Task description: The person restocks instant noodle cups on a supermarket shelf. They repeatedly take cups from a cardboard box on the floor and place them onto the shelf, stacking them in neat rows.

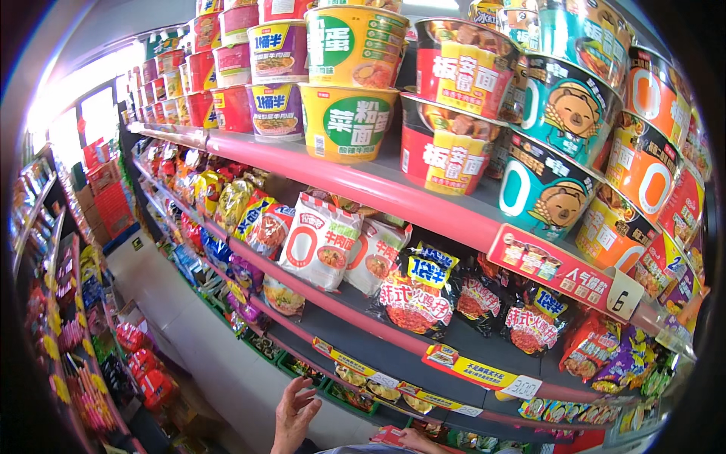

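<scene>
My left hand [296, 414] is raised at the bottom middle, its fingers apart and a little curled, with nothing in it, in front of the lower shelves. At the bottom edge my right hand [417, 440] holds a red packet [389, 435] that is partly cut off by the frame. Above the hands stand white noodle bags [319, 243] and black noodle bags [417, 292] on the middle shelf. Stacked instant noodle tubs fill the top shelf, among them a yellow tub [347, 122], a red tub [445, 144] and a teal tub [544, 184].
The pink shelf edge [351, 187] runs across the view, with a red price sign [561, 272] on it. Green baskets [346, 395] with packets sit low down. A tiled aisle floor [170, 289] lies at the left, beside another shelf of snacks and red bags [156, 386].
</scene>
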`<state>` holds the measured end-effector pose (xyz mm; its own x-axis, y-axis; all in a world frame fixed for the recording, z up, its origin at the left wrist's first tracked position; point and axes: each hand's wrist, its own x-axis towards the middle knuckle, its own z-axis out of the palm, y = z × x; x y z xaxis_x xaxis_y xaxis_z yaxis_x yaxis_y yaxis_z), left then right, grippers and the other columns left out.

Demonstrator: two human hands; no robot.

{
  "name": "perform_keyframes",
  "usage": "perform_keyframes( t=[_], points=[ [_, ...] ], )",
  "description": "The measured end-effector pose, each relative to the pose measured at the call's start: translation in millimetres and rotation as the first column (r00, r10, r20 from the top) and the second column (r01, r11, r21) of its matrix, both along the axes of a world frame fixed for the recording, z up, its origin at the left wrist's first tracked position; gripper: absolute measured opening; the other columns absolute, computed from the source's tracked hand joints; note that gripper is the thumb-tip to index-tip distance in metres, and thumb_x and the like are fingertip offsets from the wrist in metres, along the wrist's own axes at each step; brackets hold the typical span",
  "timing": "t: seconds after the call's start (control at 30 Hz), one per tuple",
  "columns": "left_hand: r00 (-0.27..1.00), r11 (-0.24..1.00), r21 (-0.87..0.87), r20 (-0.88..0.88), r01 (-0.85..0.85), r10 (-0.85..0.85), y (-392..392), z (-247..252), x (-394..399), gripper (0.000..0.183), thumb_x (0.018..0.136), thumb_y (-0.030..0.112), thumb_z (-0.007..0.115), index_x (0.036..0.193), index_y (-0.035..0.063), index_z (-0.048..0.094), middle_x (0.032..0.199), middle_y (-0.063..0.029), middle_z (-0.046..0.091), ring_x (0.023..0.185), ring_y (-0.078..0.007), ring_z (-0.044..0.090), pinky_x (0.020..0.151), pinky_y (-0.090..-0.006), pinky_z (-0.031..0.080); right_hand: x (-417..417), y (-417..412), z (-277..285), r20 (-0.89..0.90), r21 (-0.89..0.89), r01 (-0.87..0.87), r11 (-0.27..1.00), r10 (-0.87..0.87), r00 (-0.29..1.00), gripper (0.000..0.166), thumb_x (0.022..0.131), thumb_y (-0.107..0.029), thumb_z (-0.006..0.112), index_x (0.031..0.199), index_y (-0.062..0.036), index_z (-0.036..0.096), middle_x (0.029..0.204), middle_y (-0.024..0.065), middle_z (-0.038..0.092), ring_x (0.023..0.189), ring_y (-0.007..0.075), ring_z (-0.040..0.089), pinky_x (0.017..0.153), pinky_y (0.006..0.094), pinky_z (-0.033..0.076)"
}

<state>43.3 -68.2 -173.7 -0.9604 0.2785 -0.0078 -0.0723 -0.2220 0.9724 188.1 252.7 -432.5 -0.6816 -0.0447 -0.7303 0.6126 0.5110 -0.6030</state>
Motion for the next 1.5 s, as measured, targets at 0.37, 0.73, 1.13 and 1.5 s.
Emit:
perform_keyframes(
  t=[0.37, 0.73, 1.13, 1.5],
  points=[
    [0.982, 0.983, -0.033, -0.054, 0.178, -0.180, -87, 15, -122, 0.063, 0.091, 0.010, 0.074, 0.145, 0.0072, 0.042, 0.137, -0.0114, 0.054, 0.120, -0.0238, 0.059, 0.093, -0.0354, 0.052, -52, -112, -26, -0.190, 0.086, 0.200, 0.976, -0.181, 0.965, 0.040, 0.090, -0.022, 0.064, 0.122, 0.0021, 0.059, 0.093, 0.0147, 0.072, 0.079, 0.0237, 0.073, 0.067, 0.0349, 0.056],
    [0.970, 0.977, -0.068, -0.122, 0.202, -0.209, -105, 10, -138, 0.058, 0.090, 0.005, 0.070, 0.141, 0.0032, 0.044, 0.129, -0.0131, 0.060, 0.116, -0.0249, 0.062, 0.095, -0.0364, 0.053, -108, -165, 18, -0.452, 0.138, 0.186, 0.973, -0.105, 0.886, 0.039, 0.093, -0.026, 0.061, 0.123, -0.0029, 0.059, 0.097, 0.0147, 0.073, 0.090, 0.0259, 0.072, 0.075, 0.0357, 0.055],
    [0.880, 0.893, -0.098, -0.152, 0.440, -0.451, -106, 26, -196, 0.058, 0.091, 0.007, 0.069, 0.142, 0.0005, 0.042, 0.133, -0.0165, 0.058, 0.118, -0.0248, 0.062, 0.092, -0.0362, 0.054, -179, -198, 207, -0.892, 0.068, 0.562, 0.824, -0.203, 0.405, 0.031, 0.097, -0.016, 0.062, 0.124, -0.0033, 0.055, 0.098, 0.0111, 0.073, 0.083, 0.0196, 0.072, 0.074, 0.0325, 0.058],
    [0.834, 0.840, -0.129, -0.110, 0.527, -0.540, -159, 3, -269, 0.058, 0.092, 0.009, 0.069, 0.142, -0.0003, 0.043, 0.133, -0.0163, 0.060, 0.116, -0.0251, 0.063, 0.092, -0.0360, 0.054, -250, -217, 470, -0.801, 0.084, 0.886, 0.456, 0.560, -0.212, 0.030, 0.090, 0.001, 0.062, 0.120, 0.0027, 0.059, 0.108, 0.0179, 0.068, 0.096, 0.0296, 0.067, 0.084, 0.0374, 0.053]
  ],
)
